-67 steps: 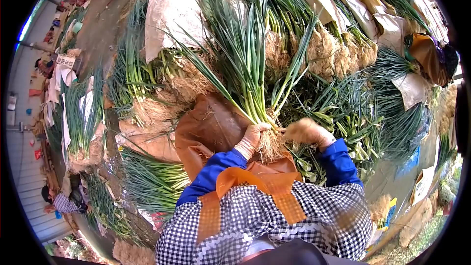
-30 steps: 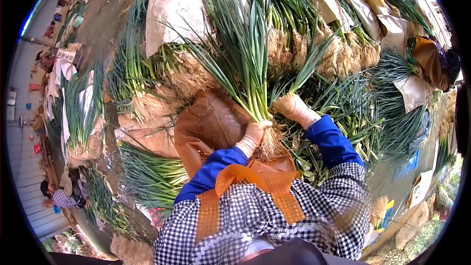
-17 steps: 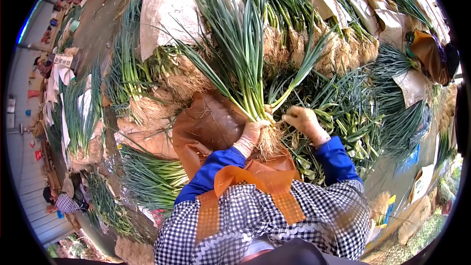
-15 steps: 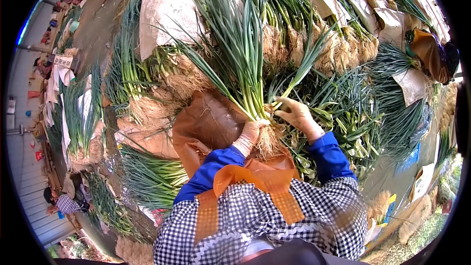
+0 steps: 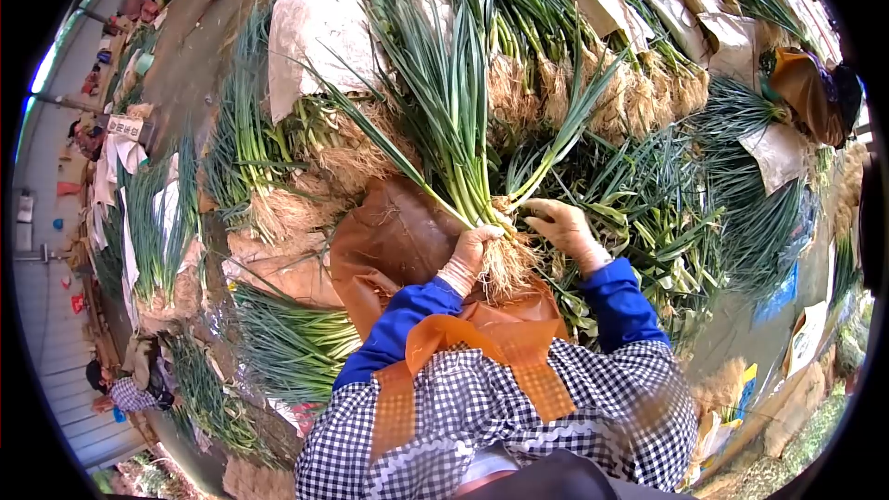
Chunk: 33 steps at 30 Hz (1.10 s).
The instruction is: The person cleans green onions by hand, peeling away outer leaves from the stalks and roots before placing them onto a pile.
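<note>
My left hand [image 5: 469, 255] is closed round the lower stalks of a bunch of green onions [image 5: 474, 190], just above the roots. The long green leaves fan out away from me, and the pale stringy roots [image 5: 507, 264] hang toward my lap. One onion [image 5: 546, 167] leans out to the right of the bunch. Beside that onion's base is my right hand [image 5: 565, 231], its fingers loosely curled and a little apart, with nothing visible between them. A brown apron [image 5: 394, 231] covers my lap under the bunch.
Rooted onion bundles [image 5: 630, 93] lie along the far side, near a white sack [image 5: 324, 37]. Loose leaves [image 5: 662, 222] are heaped to my right. More onions [image 5: 292, 338] lie at my left. A person [image 5: 134, 393] is at the far left.
My right hand has drawn back slightly down and right from the leaning onion, which it was touching before. My left hand keeps its hold on the bunch. The view has shifted slightly.
</note>
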Available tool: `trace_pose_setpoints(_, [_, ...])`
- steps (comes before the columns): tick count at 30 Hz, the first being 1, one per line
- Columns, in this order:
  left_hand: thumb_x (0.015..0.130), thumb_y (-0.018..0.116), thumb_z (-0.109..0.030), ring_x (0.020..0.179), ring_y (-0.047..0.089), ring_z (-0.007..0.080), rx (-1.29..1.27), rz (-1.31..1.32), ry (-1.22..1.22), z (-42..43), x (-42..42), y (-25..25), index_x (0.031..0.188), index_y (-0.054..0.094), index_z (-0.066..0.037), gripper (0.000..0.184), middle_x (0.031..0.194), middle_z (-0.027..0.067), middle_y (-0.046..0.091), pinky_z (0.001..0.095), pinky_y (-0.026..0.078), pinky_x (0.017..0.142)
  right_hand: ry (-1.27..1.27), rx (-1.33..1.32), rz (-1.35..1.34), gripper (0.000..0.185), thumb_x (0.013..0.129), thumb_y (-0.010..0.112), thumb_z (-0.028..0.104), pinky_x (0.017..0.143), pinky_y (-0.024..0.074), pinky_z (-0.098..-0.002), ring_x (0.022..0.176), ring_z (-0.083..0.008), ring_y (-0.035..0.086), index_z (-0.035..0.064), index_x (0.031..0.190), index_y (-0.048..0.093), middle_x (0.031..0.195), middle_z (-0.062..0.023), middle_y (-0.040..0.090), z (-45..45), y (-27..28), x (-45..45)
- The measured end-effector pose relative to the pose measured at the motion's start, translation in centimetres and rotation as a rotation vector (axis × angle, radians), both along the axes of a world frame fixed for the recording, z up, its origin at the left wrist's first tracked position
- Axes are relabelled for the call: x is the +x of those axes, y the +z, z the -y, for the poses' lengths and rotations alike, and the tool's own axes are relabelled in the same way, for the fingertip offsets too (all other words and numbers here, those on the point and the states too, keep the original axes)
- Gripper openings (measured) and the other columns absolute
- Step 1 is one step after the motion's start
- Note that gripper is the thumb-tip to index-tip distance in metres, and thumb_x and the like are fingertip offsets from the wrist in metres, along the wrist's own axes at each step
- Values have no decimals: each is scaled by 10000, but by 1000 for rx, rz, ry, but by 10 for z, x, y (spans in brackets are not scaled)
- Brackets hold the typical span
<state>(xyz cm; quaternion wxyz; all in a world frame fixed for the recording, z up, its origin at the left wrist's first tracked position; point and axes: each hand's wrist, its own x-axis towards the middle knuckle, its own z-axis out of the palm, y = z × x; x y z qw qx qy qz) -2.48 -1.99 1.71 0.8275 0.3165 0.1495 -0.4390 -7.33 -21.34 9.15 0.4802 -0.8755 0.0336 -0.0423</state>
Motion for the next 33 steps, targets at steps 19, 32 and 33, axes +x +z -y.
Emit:
trace_pose_setpoints(19, [713,507,-34,802,619,285,-337,-145,-162,-15,5,30,1019,523,63,321,903,167,603,412,533,781,-114,948,-539,400,939,431,342,710,472,-285,761,-148,575,10,1138,530,927,-105,619,13,-32,-10])
trace_pose_setpoints(32, [715,504,43,1020,567,263,-586,-8,-166,-21,5,25,949,572,3,247,1058,132,590,419,469,897,-155,924,-462,269,932,463,288,565,460,-236,670,-120,564,53,1037,543,753,-43,552,-40,63,43])
trace_pose_setpoints(33, [721,513,37,911,593,244,-418,-19,-86,-13,0,28,960,571,5,248,953,117,608,382,491,842,-178,624,-101,276,911,500,283,608,473,-275,736,-164,579,52,1056,535,807,-71,569,-53,-1,39])
